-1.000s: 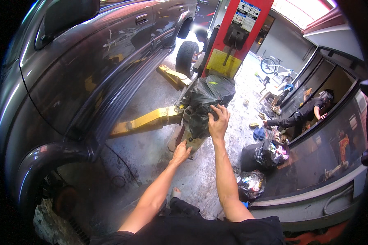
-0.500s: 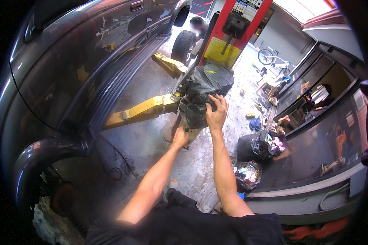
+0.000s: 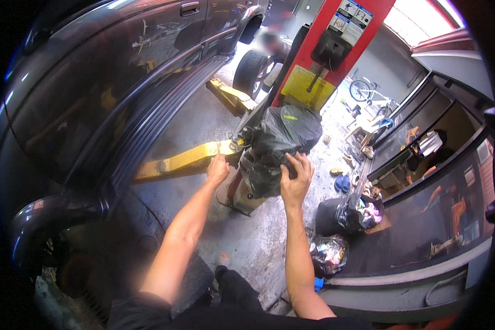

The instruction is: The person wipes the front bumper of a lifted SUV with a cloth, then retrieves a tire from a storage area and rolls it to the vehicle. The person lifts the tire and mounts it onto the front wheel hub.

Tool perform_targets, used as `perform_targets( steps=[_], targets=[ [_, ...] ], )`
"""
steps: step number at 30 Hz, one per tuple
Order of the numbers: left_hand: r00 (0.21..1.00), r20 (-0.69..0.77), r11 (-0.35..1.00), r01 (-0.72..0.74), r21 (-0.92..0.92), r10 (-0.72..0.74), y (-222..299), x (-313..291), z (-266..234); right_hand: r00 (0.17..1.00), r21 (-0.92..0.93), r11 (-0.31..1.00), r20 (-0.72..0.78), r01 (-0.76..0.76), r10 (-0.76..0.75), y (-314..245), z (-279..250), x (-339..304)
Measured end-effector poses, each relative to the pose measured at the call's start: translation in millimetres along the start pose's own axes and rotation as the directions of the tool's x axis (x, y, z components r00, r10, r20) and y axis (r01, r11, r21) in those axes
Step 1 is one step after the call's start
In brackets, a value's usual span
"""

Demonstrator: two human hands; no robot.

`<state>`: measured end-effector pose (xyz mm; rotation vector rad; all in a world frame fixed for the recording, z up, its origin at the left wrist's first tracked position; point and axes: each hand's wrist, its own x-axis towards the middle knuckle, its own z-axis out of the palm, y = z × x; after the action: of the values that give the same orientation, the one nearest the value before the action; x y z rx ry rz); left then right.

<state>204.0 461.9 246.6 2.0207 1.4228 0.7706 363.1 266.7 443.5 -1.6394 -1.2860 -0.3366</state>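
Observation:
A black plastic bag (image 3: 283, 135) is draped over a bulky unit at the base of the red lift post (image 3: 349, 60). My right hand (image 3: 297, 179) has its bent fingers and thumb against the bag's lower right side, gripping there; what lies under the plastic is hidden. To the left, my left hand (image 3: 219, 169) is closed beside the yellow lift arm (image 3: 187, 158), apart from the bag. Whatever its fingers hold, if anything, does not show. Below the bag a pale base (image 3: 245, 202) stands on the floor.
A dark vehicle (image 3: 93, 82) fills the left side. Another person crouches by a tyre (image 3: 250, 71) beyond a second yellow arm (image 3: 231, 93). Filled black rubbish bags (image 3: 330, 254), blue sandals (image 3: 342, 182) and a bicycle (image 3: 368, 94) are on the right, beside glass doors.
My left hand has left the bag's lower edge and moved up and left to the yellow arm. My right hand stays at the bag. The view has shifted slightly.

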Motion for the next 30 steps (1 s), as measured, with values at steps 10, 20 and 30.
perform_targets(
  steps=[10, 20, 30],
  targets=[
    [0.968, 0.159, 0.911, -0.239, 0.337, 0.195, -30, 146, 39, 0.999, -0.054, 0.997, 0.015, -0.049, 0.05, 5, 11, 5],
    [0.92, 0.202, 0.723, -0.39, 0.57, 0.337, -73, 191, 88, 0.998, -0.07, 0.996, 0.028, -0.054, 0.056, 11, 13, 6],
    [0.896, 0.061, 0.828, -0.43, 0.36, 0.439, -124, 119, -133, 0.998, -0.032, 0.997, 0.02, -0.066, 0.067, 5, 9, 7]
  ],
)
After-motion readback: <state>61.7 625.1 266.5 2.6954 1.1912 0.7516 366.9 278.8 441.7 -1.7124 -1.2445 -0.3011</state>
